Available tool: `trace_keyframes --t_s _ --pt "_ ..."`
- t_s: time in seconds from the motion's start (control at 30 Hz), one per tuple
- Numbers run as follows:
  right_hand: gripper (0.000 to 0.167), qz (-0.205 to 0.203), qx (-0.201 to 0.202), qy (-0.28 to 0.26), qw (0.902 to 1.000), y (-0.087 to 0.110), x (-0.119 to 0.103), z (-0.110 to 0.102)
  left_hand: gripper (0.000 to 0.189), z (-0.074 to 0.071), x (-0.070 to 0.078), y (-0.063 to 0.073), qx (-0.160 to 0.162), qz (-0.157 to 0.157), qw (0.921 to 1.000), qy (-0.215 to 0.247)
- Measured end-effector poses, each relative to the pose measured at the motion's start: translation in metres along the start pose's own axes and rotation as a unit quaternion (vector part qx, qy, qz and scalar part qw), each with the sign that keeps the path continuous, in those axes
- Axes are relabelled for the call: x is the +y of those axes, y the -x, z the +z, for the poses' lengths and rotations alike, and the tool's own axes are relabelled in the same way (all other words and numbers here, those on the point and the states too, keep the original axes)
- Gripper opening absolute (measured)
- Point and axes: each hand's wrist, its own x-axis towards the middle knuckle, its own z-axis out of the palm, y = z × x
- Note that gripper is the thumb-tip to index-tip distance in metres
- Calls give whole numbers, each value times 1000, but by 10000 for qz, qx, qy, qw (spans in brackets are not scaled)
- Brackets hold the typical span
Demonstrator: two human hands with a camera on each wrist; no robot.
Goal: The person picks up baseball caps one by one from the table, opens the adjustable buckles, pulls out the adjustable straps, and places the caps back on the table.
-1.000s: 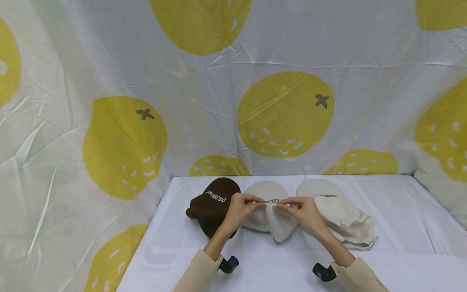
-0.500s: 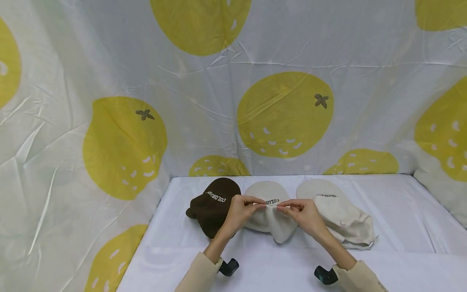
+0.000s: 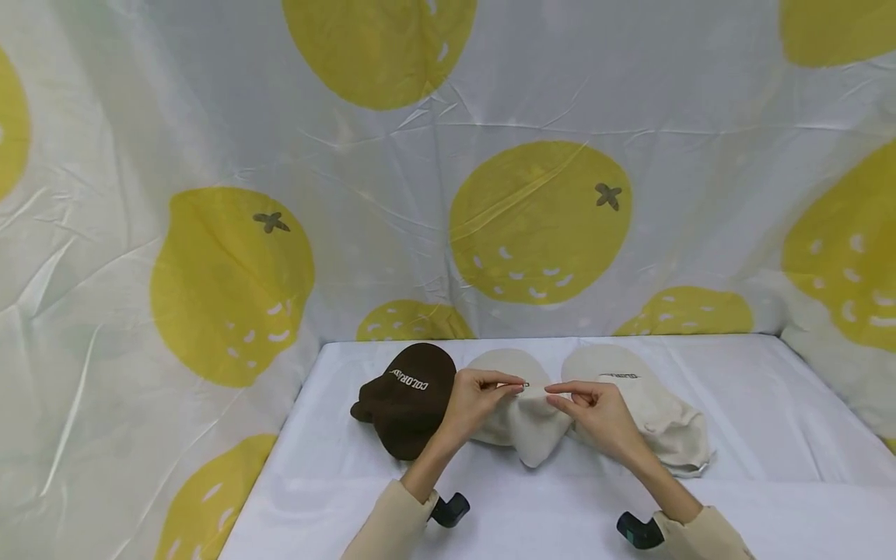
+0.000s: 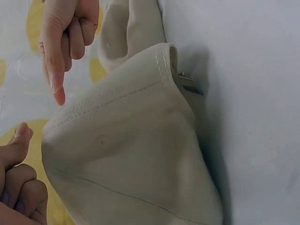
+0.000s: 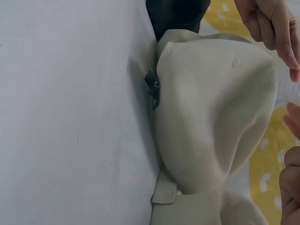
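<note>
A cream baseball cap [image 3: 537, 437] with dark lettering sits between two others, its back facing me and its crown fabric dented. Over its top are my left hand [image 3: 476, 404] and my right hand [image 3: 600, 412], thumbs and index fingers extended toward each other with a gap between. The left wrist view has both hands just off the cap's crown [image 4: 131, 136], holding nothing. There, my right index finger [image 4: 55, 70] points toward my left thumb [image 4: 21, 138]. A metal buckle [image 5: 154, 91] shows at the cap's lower edge in the right wrist view.
A brown cap [image 3: 413, 416] lettered in white stands close on the left. Another cream cap [image 3: 658, 412], its back crumpled, stands on the right. White cloth [image 3: 532, 513] covers the table, and a lemon-print curtain [image 3: 392, 210] hangs behind and at the sides.
Both hands have let go of the cream cap's fabric, and their fingertips have drawn apart, the right hand moving right. The head view has shifted slightly; the caps stay put.
</note>
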Motion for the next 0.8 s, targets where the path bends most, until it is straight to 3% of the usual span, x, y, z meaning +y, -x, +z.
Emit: trace_keyframes --t_s 0.23,0.57,0.8 --pt "19 -74 232 294 9993 6 -2 -21 10 24 10 -11 -404 259 9988 86" --pt "24 171 528 560 9969 22 4 -56 11 72 25 -22 -892 336 9954 -30" --pt "26 310 731 923 9926 35 16 -85 11 102 27 -25 -1065 462 9925 -374"
